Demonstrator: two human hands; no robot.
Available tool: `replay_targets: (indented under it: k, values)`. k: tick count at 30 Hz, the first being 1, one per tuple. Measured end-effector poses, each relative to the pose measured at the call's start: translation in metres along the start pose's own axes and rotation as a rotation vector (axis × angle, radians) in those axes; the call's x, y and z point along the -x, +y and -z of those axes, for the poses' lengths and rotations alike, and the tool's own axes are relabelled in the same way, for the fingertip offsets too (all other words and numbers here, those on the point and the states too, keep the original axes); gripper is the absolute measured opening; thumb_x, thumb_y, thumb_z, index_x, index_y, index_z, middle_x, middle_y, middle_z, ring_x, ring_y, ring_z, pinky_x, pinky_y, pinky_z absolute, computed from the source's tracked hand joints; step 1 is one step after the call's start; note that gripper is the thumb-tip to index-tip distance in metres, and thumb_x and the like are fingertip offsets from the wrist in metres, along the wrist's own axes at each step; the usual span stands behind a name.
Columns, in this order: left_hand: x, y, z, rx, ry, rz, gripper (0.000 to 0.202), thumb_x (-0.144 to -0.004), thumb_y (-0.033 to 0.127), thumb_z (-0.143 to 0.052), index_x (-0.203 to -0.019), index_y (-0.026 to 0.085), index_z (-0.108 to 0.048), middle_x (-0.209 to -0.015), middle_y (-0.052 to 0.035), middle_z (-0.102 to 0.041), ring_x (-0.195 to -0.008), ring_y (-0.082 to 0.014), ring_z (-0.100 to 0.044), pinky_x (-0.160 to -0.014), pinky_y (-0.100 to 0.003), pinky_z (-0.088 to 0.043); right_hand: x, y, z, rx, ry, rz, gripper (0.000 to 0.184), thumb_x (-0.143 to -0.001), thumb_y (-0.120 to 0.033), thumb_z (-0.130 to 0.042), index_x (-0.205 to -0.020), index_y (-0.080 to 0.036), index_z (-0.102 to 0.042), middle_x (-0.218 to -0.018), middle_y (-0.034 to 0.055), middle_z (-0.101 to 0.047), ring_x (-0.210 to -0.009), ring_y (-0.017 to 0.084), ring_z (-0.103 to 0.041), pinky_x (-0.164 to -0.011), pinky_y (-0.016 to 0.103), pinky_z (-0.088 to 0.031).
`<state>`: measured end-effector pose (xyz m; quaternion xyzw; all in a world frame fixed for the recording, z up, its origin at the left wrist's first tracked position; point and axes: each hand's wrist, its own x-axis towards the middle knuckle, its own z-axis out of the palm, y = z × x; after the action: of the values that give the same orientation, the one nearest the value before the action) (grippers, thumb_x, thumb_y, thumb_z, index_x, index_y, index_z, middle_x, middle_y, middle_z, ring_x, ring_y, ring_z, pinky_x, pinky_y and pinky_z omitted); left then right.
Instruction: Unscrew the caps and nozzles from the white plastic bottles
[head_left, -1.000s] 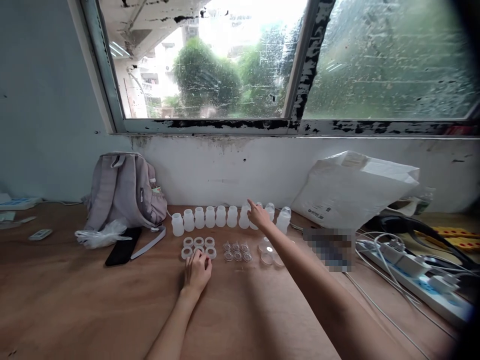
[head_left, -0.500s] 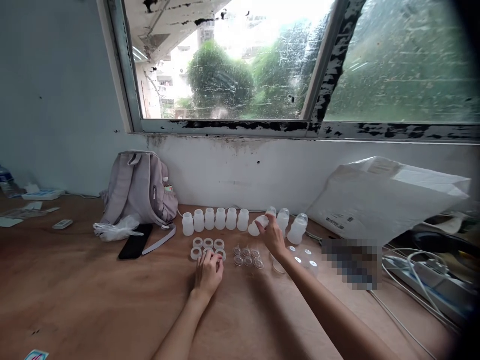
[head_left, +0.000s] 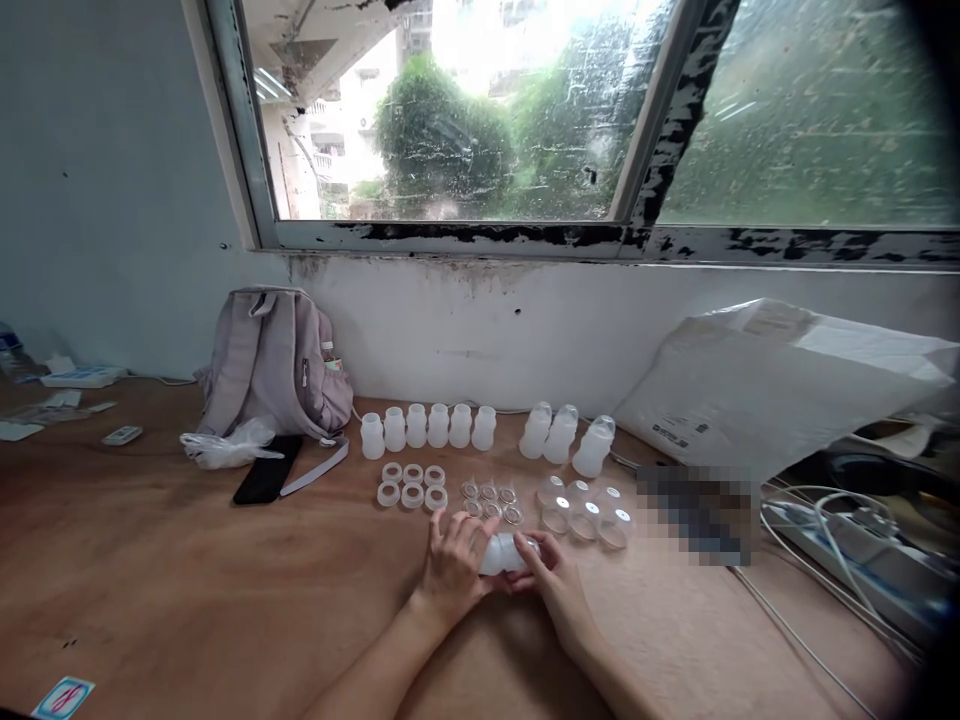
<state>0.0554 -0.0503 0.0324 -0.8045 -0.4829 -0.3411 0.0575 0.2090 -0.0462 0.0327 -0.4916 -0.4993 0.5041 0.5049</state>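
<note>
A translucent white baby bottle [head_left: 496, 554] lies sideways between my two hands, low over the table. My left hand [head_left: 454, 562] is closed around its left end. The fingers of my right hand [head_left: 553, 582] grip the right end. Just beyond my hands are several clear nipples [head_left: 489, 502] in two rows. White screw rings [head_left: 412, 495] lie in rows to their left, and clear domed caps [head_left: 583, 522] stand to the right. Farther back is a row of open bottle bodies [head_left: 417, 428], with three capped bottles [head_left: 561, 436] to the right of them.
A grey-pink backpack [head_left: 277, 370] leans near the wall, with a plastic bag [head_left: 231, 442] and a black phone [head_left: 266, 470] before it. At right are a large white packaging bag [head_left: 780, 390], cables [head_left: 795, 640] and a power strip [head_left: 855, 575]. A sticker [head_left: 64, 697] lies front left.
My right hand has brought a bottle back from the rear row toward me. My left hand has left the rings and moved right to take hold of the bottle too.
</note>
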Motion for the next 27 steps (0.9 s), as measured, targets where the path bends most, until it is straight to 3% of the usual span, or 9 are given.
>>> replay_targets:
  k: [6,12,17,27]
  values:
    - [0.001,0.002,0.002,-0.011,-0.065,-0.064,0.054,-0.068,0.059,-0.046,-0.108,0.023,-0.049,-0.082,-0.0044,-0.059,-0.078,-0.0195,-0.052,-0.078,-0.036,-0.036,0.002,-0.003,0.002,0.271,-0.028,0.055,0.028,-0.075,-0.047,-0.047,-0.073,-0.019,-0.049,-0.035,-0.0080,-0.042,-0.025,0.008,-0.036,-0.028,0.018,-0.027]
    - [0.002,0.021,0.014,0.032,-0.144,0.001,0.053,-0.070,0.062,-0.040,-0.105,0.023,-0.049,-0.082,-0.0031,-0.057,-0.073,-0.0184,-0.053,-0.063,-0.030,-0.041,0.009,-0.011,0.002,0.405,0.025,0.171,0.030,-0.075,-0.044,-0.047,-0.060,-0.018,-0.045,-0.047,-0.0044,-0.045,-0.038,0.009,-0.041,-0.035,0.018,-0.030]
    - [0.003,0.031,0.019,0.052,-0.221,0.031,0.046,-0.072,0.057,-0.041,-0.103,0.023,-0.047,-0.083,-0.0025,-0.057,-0.072,-0.0177,-0.055,-0.064,-0.029,-0.043,0.014,-0.012,0.007,0.499,0.079,0.329,0.031,-0.077,-0.040,-0.046,-0.055,-0.018,-0.039,-0.048,-0.0046,-0.038,-0.045,0.009,-0.038,-0.042,0.019,-0.030]
    - [-0.004,0.022,0.025,0.117,-0.291,-0.110,0.041,-0.067,0.053,-0.051,-0.092,0.021,-0.047,-0.078,-0.0003,-0.058,-0.068,-0.0167,-0.057,-0.059,-0.026,-0.043,0.023,-0.012,0.010,0.483,0.093,0.405,0.032,-0.078,-0.038,-0.043,-0.055,-0.019,-0.034,-0.047,-0.0052,-0.034,-0.043,0.008,-0.034,-0.041,0.019,-0.027]
